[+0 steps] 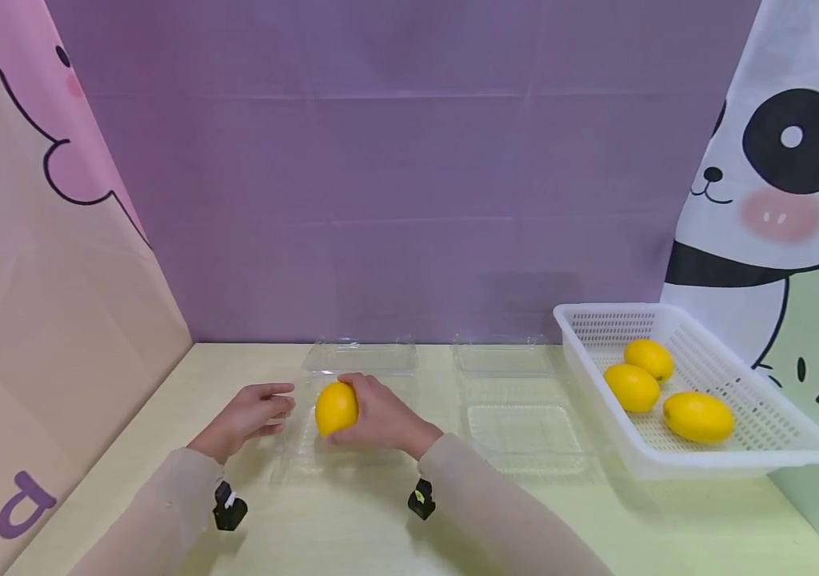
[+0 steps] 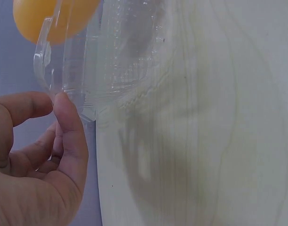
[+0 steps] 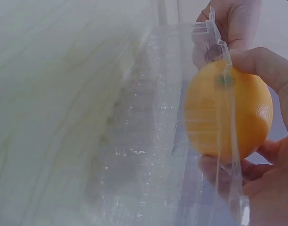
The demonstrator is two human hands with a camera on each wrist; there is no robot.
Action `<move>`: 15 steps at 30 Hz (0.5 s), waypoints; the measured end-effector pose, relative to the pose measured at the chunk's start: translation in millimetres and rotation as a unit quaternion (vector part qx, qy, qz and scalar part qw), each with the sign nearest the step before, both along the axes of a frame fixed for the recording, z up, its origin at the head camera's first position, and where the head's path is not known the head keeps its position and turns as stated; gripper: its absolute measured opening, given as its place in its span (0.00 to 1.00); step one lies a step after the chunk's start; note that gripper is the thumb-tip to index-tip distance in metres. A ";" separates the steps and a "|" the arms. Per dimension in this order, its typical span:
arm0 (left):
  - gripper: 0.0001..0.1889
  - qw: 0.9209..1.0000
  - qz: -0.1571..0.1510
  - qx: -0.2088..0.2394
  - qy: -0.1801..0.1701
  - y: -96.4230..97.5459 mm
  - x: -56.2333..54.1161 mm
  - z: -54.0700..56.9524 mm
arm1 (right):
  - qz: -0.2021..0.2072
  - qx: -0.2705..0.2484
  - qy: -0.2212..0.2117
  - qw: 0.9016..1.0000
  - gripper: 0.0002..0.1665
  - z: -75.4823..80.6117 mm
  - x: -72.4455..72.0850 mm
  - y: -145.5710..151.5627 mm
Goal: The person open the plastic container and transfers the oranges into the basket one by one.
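My right hand grips a yellow lemon, thumb and fingers on its opposite sides. In the right wrist view the lemon shows a green spot, partly behind the clear plastic rim. It is above the left clear clamshell box, whose hinged lid lies folded back. Left of that box is my left hand, its fingers loosely extended toward the box. In the left wrist view its fingertips come right at the corner of the box rim.
Another open clear clamshell box lies to the right. At the far right stands a white perforated basket with three lemons in it. A purple cloth rises behind the pale wooden table, with printed panels at both sides.
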State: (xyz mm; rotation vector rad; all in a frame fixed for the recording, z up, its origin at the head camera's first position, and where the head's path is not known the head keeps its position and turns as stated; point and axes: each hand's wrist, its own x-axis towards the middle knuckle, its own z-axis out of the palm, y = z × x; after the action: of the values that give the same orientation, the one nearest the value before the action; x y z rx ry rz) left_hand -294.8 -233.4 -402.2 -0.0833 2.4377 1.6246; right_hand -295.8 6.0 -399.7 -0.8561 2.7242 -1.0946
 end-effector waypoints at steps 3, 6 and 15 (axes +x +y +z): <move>0.28 1.000 -0.002 0.000 0.001 -0.4 0.5 0.1 | 0.000 0.000 0.005 1.000 0.51 3.0 1.8 1.1; 0.28 1.000 -0.002 0.002 0.000 -0.2 0.6 -0.4 | 0.000 0.000 0.009 1.000 0.51 6.8 3.9 4.5; 0.28 1.000 0.002 0.004 -0.001 -1.5 -0.1 -0.1 | 0.000 -0.014 0.032 0.999 0.51 19.0 6.4 23.2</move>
State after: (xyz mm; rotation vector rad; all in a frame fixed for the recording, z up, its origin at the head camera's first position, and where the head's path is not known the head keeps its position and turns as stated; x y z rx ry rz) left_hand -294.9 -234.9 -402.4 -0.0870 2.4318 1.6345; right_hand -289.5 29.2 -380.7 -0.9100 2.7659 -1.1270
